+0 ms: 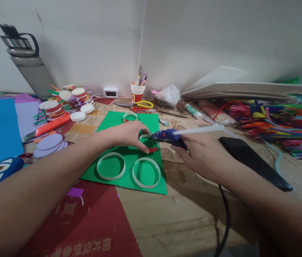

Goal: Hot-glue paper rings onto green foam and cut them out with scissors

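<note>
pinching the red ring (pixel 153 149) in our left hand (pixel 129 135), we grip with our right hand (pixel 197 147) a glue gun (pixel 168 134) pointing left at its far-right rim.

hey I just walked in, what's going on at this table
A person's left hand holds a red ring upon a green sheet, and the right hand grips a blue glue gun, its tip at that ring's edge. Three more rings are on the sheet: two white rings nearer the person and a far ring beyond the left hand. Whether glue is flowing, I can't tell.
</note>
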`<state>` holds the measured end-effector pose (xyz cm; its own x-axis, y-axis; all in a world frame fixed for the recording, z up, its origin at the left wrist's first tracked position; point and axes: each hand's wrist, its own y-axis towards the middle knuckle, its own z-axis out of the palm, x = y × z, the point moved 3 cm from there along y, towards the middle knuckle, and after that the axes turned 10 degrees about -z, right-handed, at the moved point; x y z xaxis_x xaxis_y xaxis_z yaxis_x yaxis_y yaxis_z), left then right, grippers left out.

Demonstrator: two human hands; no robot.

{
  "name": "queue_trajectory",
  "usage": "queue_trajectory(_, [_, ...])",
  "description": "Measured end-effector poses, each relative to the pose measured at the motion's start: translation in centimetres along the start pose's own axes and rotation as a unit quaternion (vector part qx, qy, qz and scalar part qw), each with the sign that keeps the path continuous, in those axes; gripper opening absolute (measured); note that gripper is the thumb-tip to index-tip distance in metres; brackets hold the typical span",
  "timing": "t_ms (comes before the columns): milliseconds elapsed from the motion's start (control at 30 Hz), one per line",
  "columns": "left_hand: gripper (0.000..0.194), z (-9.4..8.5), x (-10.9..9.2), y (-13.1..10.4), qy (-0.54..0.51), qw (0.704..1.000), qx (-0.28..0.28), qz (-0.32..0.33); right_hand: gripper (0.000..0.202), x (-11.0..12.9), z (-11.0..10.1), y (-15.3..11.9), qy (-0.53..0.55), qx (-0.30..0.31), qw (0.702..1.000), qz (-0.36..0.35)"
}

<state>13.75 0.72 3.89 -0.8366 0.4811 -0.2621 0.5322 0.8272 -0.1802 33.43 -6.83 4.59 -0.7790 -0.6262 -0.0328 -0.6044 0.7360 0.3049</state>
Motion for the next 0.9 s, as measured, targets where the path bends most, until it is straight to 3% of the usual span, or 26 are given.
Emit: queue_trajectory(900, [0.070,-0.11,-0.23,-0.04,0.006,1.000,0.008,0.003,0.018,0.28,-0.44,0.13,0.001,0.021,1.000,0.017])
